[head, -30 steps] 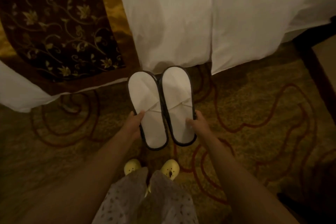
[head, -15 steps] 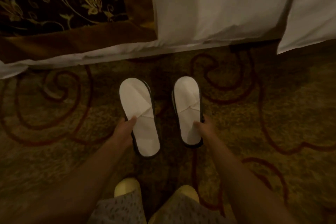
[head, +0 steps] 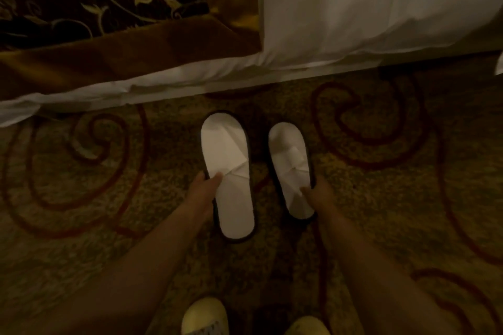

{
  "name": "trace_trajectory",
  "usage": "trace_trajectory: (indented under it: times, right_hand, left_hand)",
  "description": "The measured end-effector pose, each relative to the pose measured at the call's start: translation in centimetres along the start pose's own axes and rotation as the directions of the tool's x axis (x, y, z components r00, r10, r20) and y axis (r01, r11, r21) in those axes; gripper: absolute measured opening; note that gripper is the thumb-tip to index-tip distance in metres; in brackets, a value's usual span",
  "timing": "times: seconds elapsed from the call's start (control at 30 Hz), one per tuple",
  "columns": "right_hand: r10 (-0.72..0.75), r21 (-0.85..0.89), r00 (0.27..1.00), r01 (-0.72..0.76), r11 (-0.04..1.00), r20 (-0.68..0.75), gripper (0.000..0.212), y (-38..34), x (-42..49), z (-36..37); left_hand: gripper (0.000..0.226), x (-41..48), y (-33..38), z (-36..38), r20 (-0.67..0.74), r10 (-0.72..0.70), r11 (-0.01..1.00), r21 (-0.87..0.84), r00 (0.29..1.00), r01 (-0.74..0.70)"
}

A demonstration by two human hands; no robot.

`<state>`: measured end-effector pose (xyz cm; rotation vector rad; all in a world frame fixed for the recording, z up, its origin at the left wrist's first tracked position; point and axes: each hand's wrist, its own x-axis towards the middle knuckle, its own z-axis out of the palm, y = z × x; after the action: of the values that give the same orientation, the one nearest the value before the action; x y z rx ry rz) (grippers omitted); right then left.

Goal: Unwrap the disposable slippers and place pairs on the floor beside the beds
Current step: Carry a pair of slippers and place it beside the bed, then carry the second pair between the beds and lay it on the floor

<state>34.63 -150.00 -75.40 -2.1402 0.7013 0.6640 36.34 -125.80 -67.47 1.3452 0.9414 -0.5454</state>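
Two white disposable slippers with dark soles lie side by side on the patterned carpet, toes toward the bed. My left hand (head: pixel 203 190) pinches the left slipper (head: pixel 228 171) at its strap edge. The right slipper (head: pixel 291 168) is gripped at its outer side by my right hand (head: pixel 319 193). A narrow gap of carpet separates the two slippers. The bed (head: pixel 353 8) with its white sheet hangs just beyond their toes.
A dark floral bed runner with a brown border (head: pixel 109 22) drapes over the bed at the upper left. The swirl-patterned carpet (head: pixel 408 198) spreads all around. My feet in pale yellow shoes (head: pixel 204 317) stand at the bottom edge.
The slippers went from held together in the air to low on the carpet, spread apart, close to the bed's edge. The camera dropped closer to the floor.
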Motion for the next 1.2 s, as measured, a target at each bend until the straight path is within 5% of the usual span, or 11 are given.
trace_trajectory:
  times: [0.17, 0.3, 0.37, 0.47, 0.53, 0.6, 0.77, 0.97, 1.2]
  right_hand:
    - [-0.110, 0.095, 0.994, 0.109, 0.990, 0.006, 0.057, -4.0, -4.1, -2.9]
    - [-0.278, 0.037, 0.960, 0.279, 0.960, -0.024, 0.056, -8.7, -9.5, -6.1]
    - [-0.432, -0.051, 0.898, 0.429, 0.902, -0.083, 0.058, -11.9, -12.6, -8.0]
    - [-0.657, -0.255, 0.743, 0.616, 0.745, -0.125, 0.069, -17.5, -17.0, -11.3]
    - [-0.760, -0.398, 0.647, 0.682, 0.614, -0.062, 0.072, -21.5, -19.6, -13.8]
    - [-0.785, -0.491, 0.612, 0.715, 0.498, 0.095, 0.062, -25.3, -22.2, -16.3]
    - [-0.787, -0.580, 0.588, 0.713, 0.394, 0.189, 0.030, -33.8, -29.7, -22.3]
    - [-0.867, -0.608, 0.488, 0.718, 0.338, 0.095, 0.027, -44.4, -37.7, -28.0]
    - [-0.928, -0.582, 0.355, 0.781, 0.226, 0.116, 0.026, -54.3, -46.1, -31.3]
  left_hand:
    - [0.047, -4.0, 2.5, 0.3, 0.009, 0.143, 0.937, 0.320, 0.990, -0.138]
    - [0.044, -8.7, 5.8, 0.5, 0.049, 0.287, 0.746, 0.616, 0.957, -0.255]
    - [0.042, -11.3, 7.9, 0.4, 0.111, 0.339, 0.587, 0.751, 0.934, -0.302]
    - [0.039, -15.7, 11.7, -0.3, 0.296, 0.442, 0.167, 0.900, 0.847, -0.402]
    - [0.041, -19.0, 14.5, -0.7, 0.427, 0.463, -0.078, 0.892, 0.776, -0.445]
    - [0.040, -22.5, 17.6, -1.2, 0.498, 0.500, -0.189, 0.861, 0.709, -0.471]
    - [0.037, -31.0, 26.5, -3.4, 0.559, 0.610, -0.264, 0.812, 0.562, -0.521]
    - [0.035, -40.0, 36.6, -6.9, 0.529, 0.730, -0.269, 0.804, 0.432, -0.530]
    - [0.036, -49.5, 44.4, -12.6, 0.441, 0.820, -0.260, 0.855, 0.366, -0.448]
